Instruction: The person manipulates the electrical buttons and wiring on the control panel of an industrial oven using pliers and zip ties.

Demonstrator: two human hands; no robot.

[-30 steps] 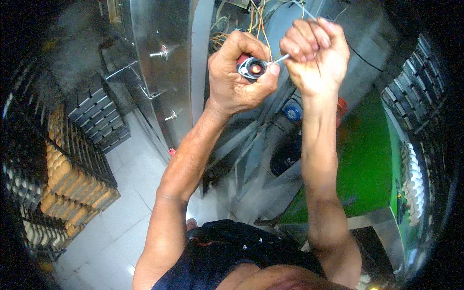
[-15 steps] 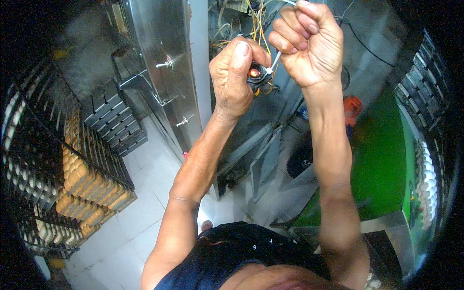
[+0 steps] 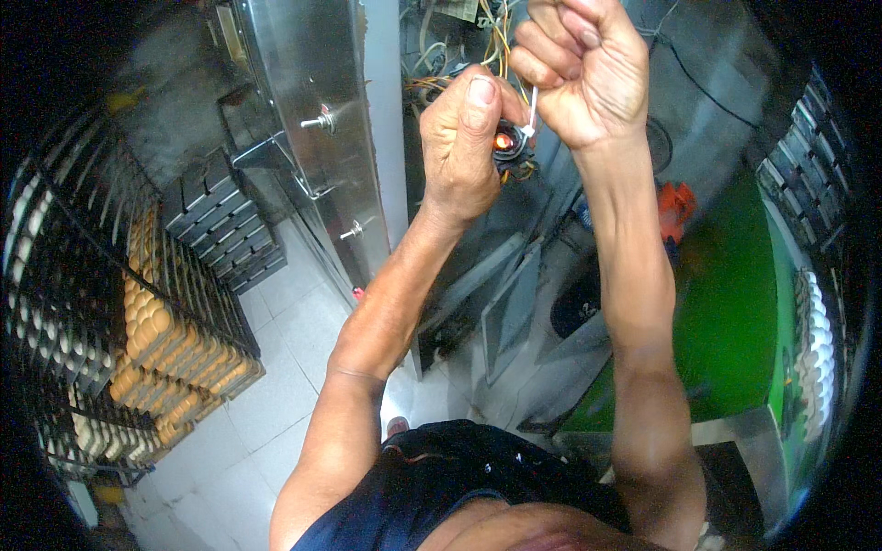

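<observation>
My left hand (image 3: pixel 464 147) is closed around a black, rounded bundle (image 3: pixel 514 154) with a glowing orange-red spot on its face, thumb on top. A thin white cable tie (image 3: pixel 533 108) sits at the bundle's edge, its small square head against it. The strap runs up into my right hand (image 3: pixel 593 78), which is closed in a fist on it; the strap's far end is hidden. Loose yellow, orange and white wires (image 3: pixel 501 37) hang just beyond my left hand. What lies inside my left palm cannot be seen.
To the left stands a steel panel (image 3: pixel 317 92) with toggle switches (image 3: pixel 320 121). Racks of brown eggs (image 3: pixel 152 321) and stacked black trays (image 3: pixel 225 225) are farther left. On the right are a green surface (image 3: pixel 726 312), an orange-red object (image 3: pixel 675 209) and white eggs (image 3: pixel 813 358).
My left hand and the black bundle have shifted right, nearer my right hand. My right hand has risen slightly, still gripping the strap, which now stands more upright.
</observation>
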